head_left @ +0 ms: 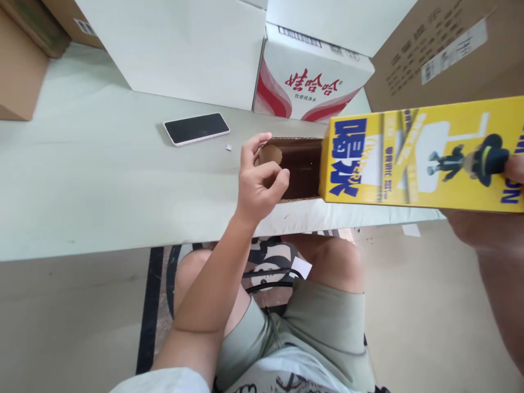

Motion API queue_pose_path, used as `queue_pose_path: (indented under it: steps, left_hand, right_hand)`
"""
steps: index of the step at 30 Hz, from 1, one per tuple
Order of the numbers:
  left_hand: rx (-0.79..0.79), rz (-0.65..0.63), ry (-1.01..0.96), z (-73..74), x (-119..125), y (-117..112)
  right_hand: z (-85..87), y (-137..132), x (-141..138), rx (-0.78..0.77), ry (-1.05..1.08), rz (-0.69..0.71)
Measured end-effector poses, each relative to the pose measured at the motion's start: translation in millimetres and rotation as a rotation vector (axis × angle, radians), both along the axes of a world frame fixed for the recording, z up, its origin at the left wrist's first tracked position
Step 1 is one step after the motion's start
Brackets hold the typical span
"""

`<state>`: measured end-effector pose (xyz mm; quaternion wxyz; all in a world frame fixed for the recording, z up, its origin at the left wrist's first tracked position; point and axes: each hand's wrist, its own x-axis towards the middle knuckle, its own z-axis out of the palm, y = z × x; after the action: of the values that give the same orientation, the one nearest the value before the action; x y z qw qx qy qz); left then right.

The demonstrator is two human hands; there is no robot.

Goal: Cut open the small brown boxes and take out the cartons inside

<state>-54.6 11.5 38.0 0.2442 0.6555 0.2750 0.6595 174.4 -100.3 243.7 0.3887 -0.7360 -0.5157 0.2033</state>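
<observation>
A long yellow carton (421,155) with blue print lies on its side across the front edge of the pale table (102,185), its open brown end facing left. My left hand (260,183) is at that open end, fingers curled, thumb and fingers pinched on a brown end flap (270,154). My right hand (516,169) shows only as a fingertip at the frame's right edge, pressed on the carton's far end, with the forearm below it.
A phone (196,129) lies face up on the table left of the carton, a tiny white scrap (228,146) beside it. A white and red box (313,82), a large white box (180,49) and brown cartons (442,49) stand behind. My knees are below the table edge.
</observation>
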Motion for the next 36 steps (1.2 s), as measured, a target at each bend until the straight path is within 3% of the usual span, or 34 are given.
queue_pose_path:
  steps: [4,10,12,14,18,21,23,24,26,29,32,36]
  left_hand:
    - [-0.027,0.029,0.011,9.3,-1,0]
    - [-0.060,0.090,0.095,21.3,-9,-7]
    - [-0.035,0.110,0.096,32.7,-16,-9]
    - [-0.003,0.113,0.102,55.7,-23,-8]
    - [-0.086,-0.001,0.158,128.1,-19,19]
    - [-0.416,-0.330,0.161,172.1,6,72]
    - [-0.652,-0.529,0.127,183.9,24,118]
    - [-0.736,-0.592,0.118,184.3,33,141]
    - [-0.829,-0.570,0.114,176.2,46,186]
    - [-0.873,-0.573,0.185,151.4,57,235]
    - [-0.829,-0.631,0.244,126.6,57,250]
    - [-0.617,-0.596,0.352,107.2,49,242]
  right_hand:
    - [-12.1,0,-3,0.130,0.330,-0.022]
    - [-23.3,8,10,0.110,0.267,0.005]
    - [-26.3,15,18,0.110,0.293,0.002]
    - [-27.5,27,25,0.108,0.316,0.018]
    - [-18.4,68,27,0.161,0.290,0.139]
    - [-5.2,115,18,0.164,0.319,0.251]
    - [1.1,150,13,0.107,0.401,0.317]
    - [2.4,167,12,0.062,0.453,0.338]
    - [0.3,199,15,-0.041,0.552,0.319]
    - [-13.0,231,28,-0.134,0.681,0.210]
    - [-30.1,242,41,-0.171,0.729,0.154]
    - [-42.5,236,48,-0.285,0.651,0.178]
